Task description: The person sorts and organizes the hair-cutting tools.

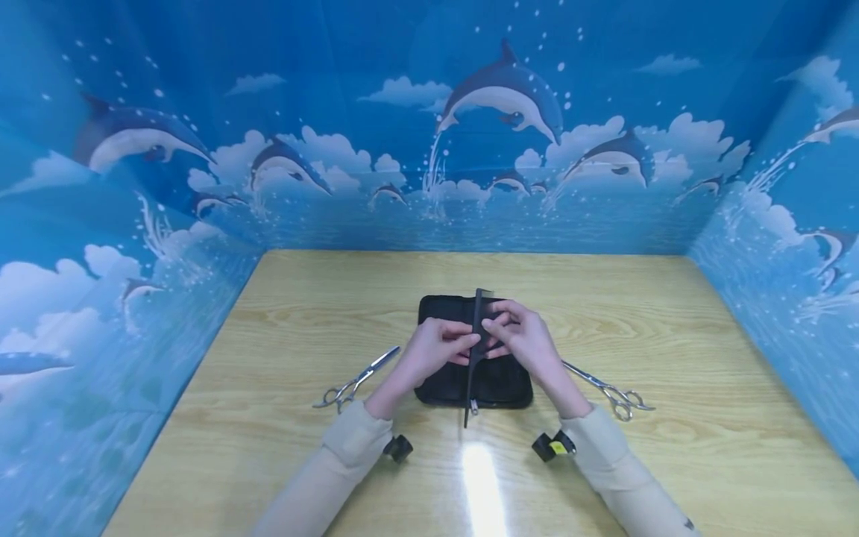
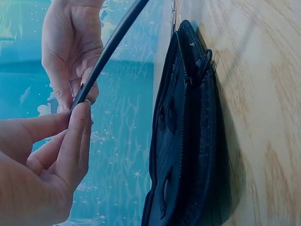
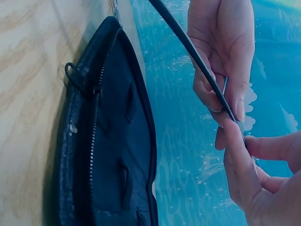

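Note:
A black tail comb (image 1: pixel 478 312) is held above an open black zip case (image 1: pixel 439 309), its thin tail pointing toward me and its teeth at the far end. My left hand (image 1: pixel 436 347) pinches the comb's middle between thumb and fingers. From the other side my right hand (image 1: pixel 526 339) also pinches it, thumb and fingertips near the toothed part. Both wrist views show the tail rising past the fingers, clear of the case. Inside the case (image 2: pixel 176 155) are small black loops, and a zip pull hangs at its near edge.
Silver hair scissors (image 1: pixel 382 361) lie left of the case beside my left forearm. Another pair (image 1: pixel 590 379) lies to the right, its tips reaching behind my right wrist. The wooden table (image 1: pixel 322 298) is bounded by dolphin-printed blue curtains (image 1: pixel 349 216) at the back and sides.

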Available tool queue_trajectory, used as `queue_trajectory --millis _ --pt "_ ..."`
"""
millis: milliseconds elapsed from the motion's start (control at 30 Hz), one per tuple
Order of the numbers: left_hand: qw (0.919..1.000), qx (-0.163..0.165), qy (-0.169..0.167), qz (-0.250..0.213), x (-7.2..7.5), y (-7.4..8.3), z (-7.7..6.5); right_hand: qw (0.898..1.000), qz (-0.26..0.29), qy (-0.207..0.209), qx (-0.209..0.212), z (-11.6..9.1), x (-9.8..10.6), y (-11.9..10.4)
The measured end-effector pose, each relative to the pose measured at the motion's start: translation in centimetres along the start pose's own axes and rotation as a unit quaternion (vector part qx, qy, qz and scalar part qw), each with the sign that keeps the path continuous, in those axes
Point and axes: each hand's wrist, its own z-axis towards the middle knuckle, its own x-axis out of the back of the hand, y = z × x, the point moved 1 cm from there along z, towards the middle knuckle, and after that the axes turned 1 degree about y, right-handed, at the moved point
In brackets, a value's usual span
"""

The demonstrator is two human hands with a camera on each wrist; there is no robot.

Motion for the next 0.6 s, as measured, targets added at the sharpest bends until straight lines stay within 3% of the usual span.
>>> queue_trajectory --millis 300,467,600 --pt "0.9996 0.0 0.011 0.025 0.7 -0.2 0.8 0.999 -0.021 -0.024 0.004 0.4 0.8 0.8" --pt "0.997 0.006 0.073 0.023 2.5 -0.4 1.9 0.996 -0.086 -0.023 0.022 0.3 2.6 1.5" --pt "0.9913 0.003 0.131 -0.009 4.1 -0.6 2.6 0.984 -0.175 -0.016 0.037 -0.1 4.2 2.4"
